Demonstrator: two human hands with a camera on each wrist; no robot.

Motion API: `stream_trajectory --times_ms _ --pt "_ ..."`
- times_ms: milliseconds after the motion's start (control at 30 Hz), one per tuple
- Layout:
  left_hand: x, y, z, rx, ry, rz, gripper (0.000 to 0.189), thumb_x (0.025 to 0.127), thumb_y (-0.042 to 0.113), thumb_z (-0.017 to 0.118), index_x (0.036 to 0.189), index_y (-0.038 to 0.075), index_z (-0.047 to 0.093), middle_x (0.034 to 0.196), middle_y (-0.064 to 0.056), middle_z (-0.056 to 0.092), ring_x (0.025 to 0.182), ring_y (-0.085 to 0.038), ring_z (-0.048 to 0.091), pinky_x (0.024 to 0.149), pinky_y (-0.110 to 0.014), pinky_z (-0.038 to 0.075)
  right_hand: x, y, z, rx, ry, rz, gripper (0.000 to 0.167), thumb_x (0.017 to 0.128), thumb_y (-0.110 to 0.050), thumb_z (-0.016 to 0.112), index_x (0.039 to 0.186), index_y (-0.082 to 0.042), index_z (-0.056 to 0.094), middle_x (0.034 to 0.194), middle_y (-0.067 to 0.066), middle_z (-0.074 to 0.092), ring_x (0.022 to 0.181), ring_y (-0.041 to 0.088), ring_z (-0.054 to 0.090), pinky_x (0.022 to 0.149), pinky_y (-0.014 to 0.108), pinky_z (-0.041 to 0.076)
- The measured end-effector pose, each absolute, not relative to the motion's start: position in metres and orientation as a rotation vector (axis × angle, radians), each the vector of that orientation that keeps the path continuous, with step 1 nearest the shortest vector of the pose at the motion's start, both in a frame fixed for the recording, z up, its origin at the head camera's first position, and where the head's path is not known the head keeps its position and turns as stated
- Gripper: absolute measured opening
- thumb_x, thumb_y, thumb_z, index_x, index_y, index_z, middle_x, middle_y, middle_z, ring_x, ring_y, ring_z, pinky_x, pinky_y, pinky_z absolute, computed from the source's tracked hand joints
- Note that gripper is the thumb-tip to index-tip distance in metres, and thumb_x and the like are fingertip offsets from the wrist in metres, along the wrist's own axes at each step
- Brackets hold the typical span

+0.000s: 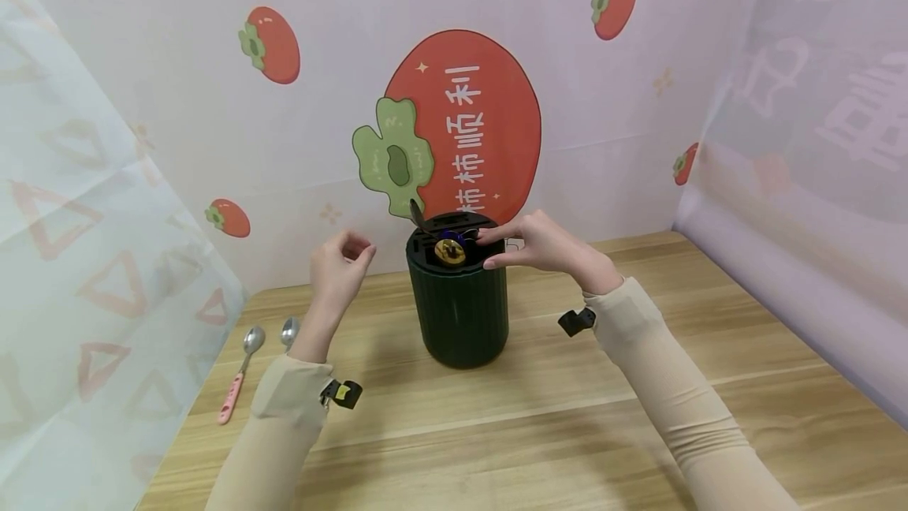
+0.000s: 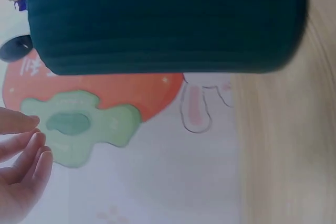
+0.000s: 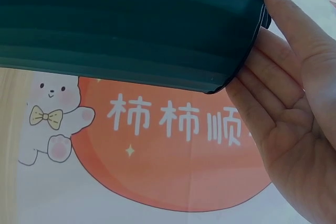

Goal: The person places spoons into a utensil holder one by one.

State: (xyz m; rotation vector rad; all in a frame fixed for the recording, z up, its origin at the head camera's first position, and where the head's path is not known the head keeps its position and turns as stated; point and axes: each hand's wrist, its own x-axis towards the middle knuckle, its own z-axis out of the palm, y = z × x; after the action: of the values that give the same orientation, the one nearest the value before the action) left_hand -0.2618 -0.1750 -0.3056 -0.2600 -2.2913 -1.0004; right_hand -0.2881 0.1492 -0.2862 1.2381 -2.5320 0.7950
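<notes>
A dark green ribbed utensil holder [image 1: 464,322] with a black slotted top stands upright on the table. From its top show a gold spoon bowl [image 1: 450,252], something blue [image 1: 452,236] behind it, and a dark spoon [image 1: 416,214] leaning left. My right hand [image 1: 539,243] is at the holder's right rim, thumb near the front edge and fingers reaching over the opening, fairly straight; the fingertips are partly hidden in the right wrist view. My left hand [image 1: 338,266] hovers left of the holder, fingers loosely bent, thumb close to the index finger, holding nothing.
On the table's left lie a spoon with a pink handle [image 1: 230,398] and a second spoon [image 1: 289,331], partly hidden behind my left forearm. A printed cloth [image 1: 326,140] with persimmon pictures hangs behind the wooden table [image 1: 539,432], and cloth sides rise left and right.
</notes>
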Motion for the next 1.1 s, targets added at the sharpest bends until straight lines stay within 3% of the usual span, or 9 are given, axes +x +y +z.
stream_trajectory --times_ms 533,1100 --pt "-0.265 -0.205 -0.349 -0.126 -2.343 -1.044 0.007 0.085 0.006 0.067 0.087 0.000 0.066 0.081 -0.014 0.066 0.071 -0.022 0.058 0.061 -0.019 0.044 -0.288 0.149 -0.286 1.234 -2.527 0.792 0.040 0.080 -0.037 0.074 0.114 -0.017 0.071 0.120 0.000 0.066 0.114 0.014 0.061 0.090 0.036 0.051" --pt "-0.264 -0.237 -0.386 0.029 -2.465 -0.896 0.009 0.086 0.011 0.067 0.089 0.003 0.066 0.084 -0.013 0.067 0.075 -0.025 0.061 0.069 -0.030 0.046 -0.288 0.149 -0.287 1.229 -2.530 0.804 0.040 0.079 -0.038 0.074 0.114 -0.017 0.071 0.120 0.000 0.066 0.114 0.014 0.061 0.093 0.037 0.050"
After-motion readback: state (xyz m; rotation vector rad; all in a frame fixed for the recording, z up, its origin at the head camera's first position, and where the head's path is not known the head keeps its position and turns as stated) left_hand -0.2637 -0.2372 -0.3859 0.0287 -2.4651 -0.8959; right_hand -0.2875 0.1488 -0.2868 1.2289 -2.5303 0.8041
